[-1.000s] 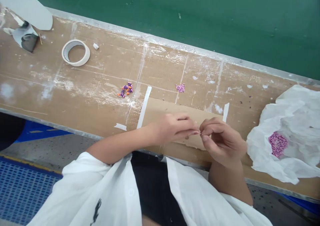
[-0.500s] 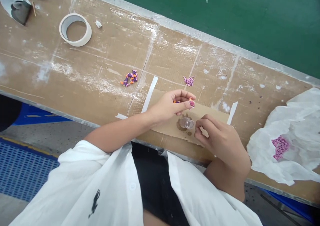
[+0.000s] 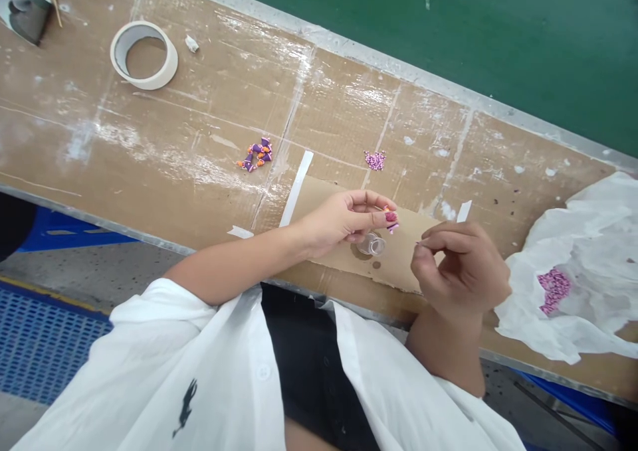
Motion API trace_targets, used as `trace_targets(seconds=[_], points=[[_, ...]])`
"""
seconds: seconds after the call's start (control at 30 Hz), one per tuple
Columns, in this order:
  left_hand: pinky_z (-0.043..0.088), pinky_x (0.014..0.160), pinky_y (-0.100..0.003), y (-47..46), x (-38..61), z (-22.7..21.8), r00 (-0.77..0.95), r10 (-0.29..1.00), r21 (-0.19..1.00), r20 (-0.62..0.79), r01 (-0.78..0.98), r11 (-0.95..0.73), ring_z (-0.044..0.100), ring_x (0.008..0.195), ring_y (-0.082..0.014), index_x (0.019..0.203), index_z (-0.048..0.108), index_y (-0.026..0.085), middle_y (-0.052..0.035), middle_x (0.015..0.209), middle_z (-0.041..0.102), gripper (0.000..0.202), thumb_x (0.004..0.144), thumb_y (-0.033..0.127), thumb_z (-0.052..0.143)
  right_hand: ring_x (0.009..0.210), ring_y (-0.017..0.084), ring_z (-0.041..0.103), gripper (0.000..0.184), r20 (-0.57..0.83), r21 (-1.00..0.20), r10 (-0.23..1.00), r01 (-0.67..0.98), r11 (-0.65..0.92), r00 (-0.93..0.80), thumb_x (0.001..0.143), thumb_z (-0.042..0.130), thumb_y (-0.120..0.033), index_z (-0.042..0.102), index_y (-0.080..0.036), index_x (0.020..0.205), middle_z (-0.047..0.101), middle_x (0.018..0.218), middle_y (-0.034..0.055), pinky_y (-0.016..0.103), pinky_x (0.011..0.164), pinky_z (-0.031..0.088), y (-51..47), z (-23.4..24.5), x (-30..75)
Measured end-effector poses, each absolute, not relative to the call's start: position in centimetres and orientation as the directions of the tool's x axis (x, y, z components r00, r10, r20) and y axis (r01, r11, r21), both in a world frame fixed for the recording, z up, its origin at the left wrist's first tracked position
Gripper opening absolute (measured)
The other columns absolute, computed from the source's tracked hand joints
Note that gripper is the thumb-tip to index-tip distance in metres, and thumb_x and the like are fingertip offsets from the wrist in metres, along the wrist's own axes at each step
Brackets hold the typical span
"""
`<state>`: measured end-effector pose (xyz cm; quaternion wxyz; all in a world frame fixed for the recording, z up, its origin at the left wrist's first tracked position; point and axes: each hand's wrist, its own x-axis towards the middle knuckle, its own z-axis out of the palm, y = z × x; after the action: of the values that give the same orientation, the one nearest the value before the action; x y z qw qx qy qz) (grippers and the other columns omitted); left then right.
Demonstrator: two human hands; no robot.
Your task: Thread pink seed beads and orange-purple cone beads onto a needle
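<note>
1. Now the piece (image 3: 393,228), small, purple and orange, sits right of the frame's centre, pinched between thumb and fingers of the left hand (image 3: 335,224).
2. The right hand (image 3: 461,271), lower right of centre, has its thumb and forefinger tips pressed together; anything between them is too small to tell.
3. A second ago the hands met at their fingertips; since then they have parted, the right one drawing off rightward, so it seems the left alone supports the piece at this point in the work.
4. That parting also uncovers the cup (image 3: 371,244), clear, just below the left fingers, on the card (image 3: 399,265) near a damp spot.
5. Farther out, pink bits (image 3: 375,160) lie above the card, more pieces (image 3: 256,154) left of centre, and a tape roll (image 3: 169,62) upper left on the surface (image 3: 199,115).
6. Crumpled paper (image 3: 533,335) at far right carries another pink heap (image 3: 554,290).
</note>
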<state>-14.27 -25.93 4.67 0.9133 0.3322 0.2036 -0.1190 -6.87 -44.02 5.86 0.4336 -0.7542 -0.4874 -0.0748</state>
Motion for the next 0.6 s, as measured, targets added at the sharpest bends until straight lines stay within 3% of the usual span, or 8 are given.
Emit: trace_targets(seconds=[0.13, 0.3, 0.6], points=[[0.021, 0.048, -0.02, -26.6, -14.6, 4.8, 0.882, -0.115, 0.471, -0.457, 0.35, 0.81, 0.047, 0.056, -0.0027, 0.083, 0.06, 0.014, 0.0012, 0.074, 0.066, 0.058, 0.052, 0.043, 0.099, 0.058, 0.014, 0.054, 0.026, 0.624, -0.56, 0.562, 0.812, -0.163, 0.543, 0.081, 0.064, -0.002, 0.056, -0.025, 0.087, 0.052, 0.07, -0.0034, 0.031, 0.051, 0.042, -43.2, 5.1, -7.5], [0.019, 0.047, -0.02, -26.7, -14.7, 5.1, 0.884, -0.128, 0.441, -0.451, 0.345, 0.828, 0.043, 0.051, -0.0012, 0.082, 0.06, 0.014, 0.0037, 0.069, 0.065, 0.059, 0.05, 0.044, 0.1, 0.058, 0.013, 0.052, 0.023, 0.641, -0.464, 0.588, 0.859, -0.214, 0.493, 0.082, 0.066, -0.005, 0.055, -0.025, 0.087, 0.056, 0.071, -0.0023, 0.031, 0.052, 0.042, -43.0, 4.9, -7.8], [0.02, 0.048, -0.02, -26.7, -14.7, 5.5, 0.877, -0.138, 0.454, -0.461, 0.367, 0.812, 0.043, 0.05, -0.0009, 0.081, 0.059, 0.014, 0.005, 0.068, 0.064, 0.054, 0.051, 0.032, 0.1, 0.057, 0.011, 0.05, 0.023, 0.652, -0.435, 0.614, 0.883, -0.178, 0.445, 0.083, 0.066, -0.003, 0.056, -0.023, 0.084, 0.056, 0.072, -0.0021, 0.029, 0.051, 0.043, -42.6, 5.0, -7.9]])
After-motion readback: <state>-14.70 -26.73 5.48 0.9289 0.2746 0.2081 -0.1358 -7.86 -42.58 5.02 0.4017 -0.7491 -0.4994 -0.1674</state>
